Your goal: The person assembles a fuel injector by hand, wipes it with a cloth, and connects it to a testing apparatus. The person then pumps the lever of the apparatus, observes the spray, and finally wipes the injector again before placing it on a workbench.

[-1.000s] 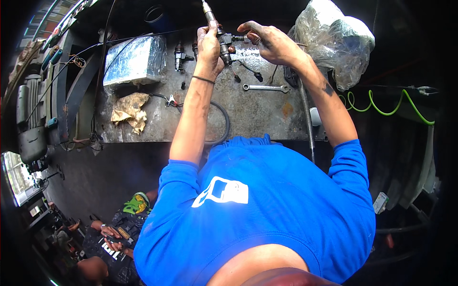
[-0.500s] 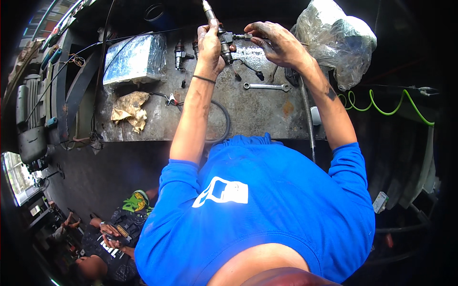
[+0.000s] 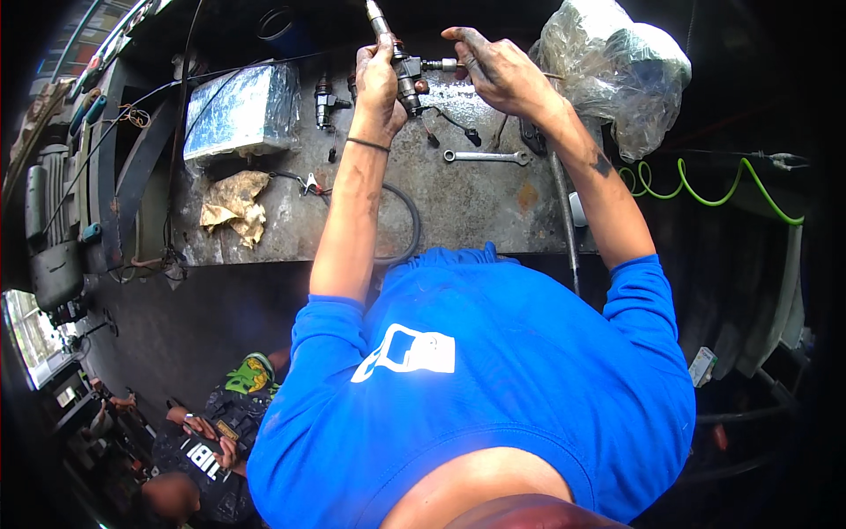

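Observation:
My left hand (image 3: 377, 86) is wrapped round a metal fuel injector (image 3: 407, 78), held above the bench with its narrow tip pointing away. A side fitting (image 3: 438, 64) sticks out from its body to the right. At that fitting's end is my right hand (image 3: 507, 75), darkened with grease, index finger stretched out and apart from the thumb. Its lower fingers are close to the fitting; whether they touch it I cannot tell. Another injector (image 3: 325, 104) stands to the left of my left hand. Nearer me lies a combination wrench (image 3: 486, 157).
On the metal bench (image 3: 476, 212) are a plastic-wrapped box (image 3: 240, 110), a crumpled stained cloth (image 3: 236, 207) and a dark cable (image 3: 414, 216). Clear plastic wrapping (image 3: 608, 75) bulges at right, above a green coiled hose (image 3: 705, 198). Another person (image 3: 216, 441) is at lower left.
My right index finger has lifted and straightened away from the side fitting's end, which it was curled over. The left hand keeps its hold on the injector. The whole view has shifted slightly.

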Motion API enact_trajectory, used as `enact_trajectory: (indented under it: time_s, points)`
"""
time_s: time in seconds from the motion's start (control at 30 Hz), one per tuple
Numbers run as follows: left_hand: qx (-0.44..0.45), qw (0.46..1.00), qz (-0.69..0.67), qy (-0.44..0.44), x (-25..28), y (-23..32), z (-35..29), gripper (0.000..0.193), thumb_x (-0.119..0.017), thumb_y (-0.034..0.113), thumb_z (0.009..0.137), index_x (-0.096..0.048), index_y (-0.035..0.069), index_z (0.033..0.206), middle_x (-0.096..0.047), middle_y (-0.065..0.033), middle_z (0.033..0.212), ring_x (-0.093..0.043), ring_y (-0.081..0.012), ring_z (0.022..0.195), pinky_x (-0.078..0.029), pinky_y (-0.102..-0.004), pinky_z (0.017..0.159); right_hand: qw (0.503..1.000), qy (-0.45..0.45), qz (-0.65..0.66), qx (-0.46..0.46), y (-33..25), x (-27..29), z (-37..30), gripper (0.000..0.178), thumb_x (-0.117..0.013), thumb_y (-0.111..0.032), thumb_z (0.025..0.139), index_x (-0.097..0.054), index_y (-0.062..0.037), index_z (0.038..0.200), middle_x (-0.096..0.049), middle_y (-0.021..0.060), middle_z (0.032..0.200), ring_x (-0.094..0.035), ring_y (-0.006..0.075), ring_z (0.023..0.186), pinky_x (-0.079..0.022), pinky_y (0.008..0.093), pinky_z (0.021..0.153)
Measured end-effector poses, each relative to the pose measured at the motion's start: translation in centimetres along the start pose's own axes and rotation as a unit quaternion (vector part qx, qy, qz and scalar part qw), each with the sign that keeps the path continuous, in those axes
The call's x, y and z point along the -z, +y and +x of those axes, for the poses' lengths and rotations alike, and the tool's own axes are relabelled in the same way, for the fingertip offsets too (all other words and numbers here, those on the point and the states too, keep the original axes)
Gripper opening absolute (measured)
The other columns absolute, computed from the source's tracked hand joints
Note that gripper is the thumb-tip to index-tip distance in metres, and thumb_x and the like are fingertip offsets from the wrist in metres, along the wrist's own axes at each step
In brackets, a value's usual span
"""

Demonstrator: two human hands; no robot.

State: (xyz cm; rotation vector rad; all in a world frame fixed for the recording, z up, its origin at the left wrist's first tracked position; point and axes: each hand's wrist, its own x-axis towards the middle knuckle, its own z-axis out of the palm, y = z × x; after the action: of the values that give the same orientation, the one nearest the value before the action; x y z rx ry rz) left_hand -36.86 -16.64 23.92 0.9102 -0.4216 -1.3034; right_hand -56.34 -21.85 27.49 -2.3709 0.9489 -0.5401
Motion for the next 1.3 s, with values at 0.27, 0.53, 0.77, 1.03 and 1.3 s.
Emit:
enact_trajectory:
  time_s: [0.27, 0.53, 0.77, 1.03, 1.3]
  points:
    - [-0.001, 1.000, 0.001, -0.005, 0.3, 0.3, 0.1, 0.020, -0.053, 0.029, 0.103, -0.050, 0.010, 0.104, -0.056, -0.0043, 0.088, -0.060, -0.0163, 0.069, -0.053, -0.0349, 0.052, 0.996, 0.008, -0.092, 0.022, -1.3, 0.4, 0.5, 0.042, -0.062, -0.020, 0.094, -0.049, -0.0098, 0.133, -0.068, 0.0112, 0.100, -0.067, 0.0270, 0.097, -0.050, 0.0421, 0.085]
    - [0.010, 1.000, -0.012, -0.011, 0.6, 0.1, 0.1, 0.020, -0.053, 0.030, 0.103, -0.051, 0.010, 0.103, -0.057, -0.0037, 0.085, -0.060, -0.0160, 0.067, -0.052, -0.0345, 0.051, 0.986, 0.028, -0.161, 0.023, -1.6, 0.2, 0.3, 0.044, -0.062, -0.016, 0.095, -0.050, -0.0085, 0.136, -0.069, 0.0094, 0.096, -0.069, 0.0258, 0.090, -0.048, 0.0390, 0.090]
    - [0.014, 1.000, -0.013, 0.003, 0.5, 0.3, 0.1, 0.019, -0.053, 0.029, 0.103, -0.052, 0.010, 0.104, -0.056, -0.0046, 0.085, -0.060, -0.0168, 0.068, -0.052, -0.0348, 0.051, 0.989, 0.065, -0.107, 0.084, -1.8, 0.8, 0.9, 0.029, -0.061, -0.019, 0.096, -0.057, -0.0055, 0.122, -0.069, 0.0120, 0.090, -0.069, 0.0284, 0.085, -0.049, 0.0389, 0.086]
    - [0.010, 1.000, -0.007, 0.004, 0.4, 0.2, -0.1, 0.021, -0.053, 0.030, 0.103, -0.051, 0.009, 0.105, -0.056, -0.0058, 0.087, -0.061, -0.0182, 0.068, -0.054, -0.0361, 0.052, 0.961, 0.005, -0.239, 0.137, -0.8, -0.3, 0.6, 0.024, -0.065, -0.026, 0.093, -0.065, -0.0055, 0.106, -0.067, 0.0085, 0.104, -0.061, 0.0248, 0.104, -0.043, 0.0399, 0.091]
    - [0.009, 1.000, 0.014, 0.001, 0.5, 0.2, 0.2, 0.024, -0.052, 0.031, 0.104, -0.050, 0.008, 0.105, -0.057, -0.0071, 0.084, -0.062, -0.0190, 0.068, -0.054, -0.0358, 0.051, 0.959, 0.031, -0.238, 0.150, -1.3, -0.2, 0.4, 0.024, -0.061, -0.022, 0.094, -0.062, -0.0043, 0.111, -0.068, 0.0124, 0.105, -0.064, 0.0282, 0.103, -0.044, 0.0401, 0.089]
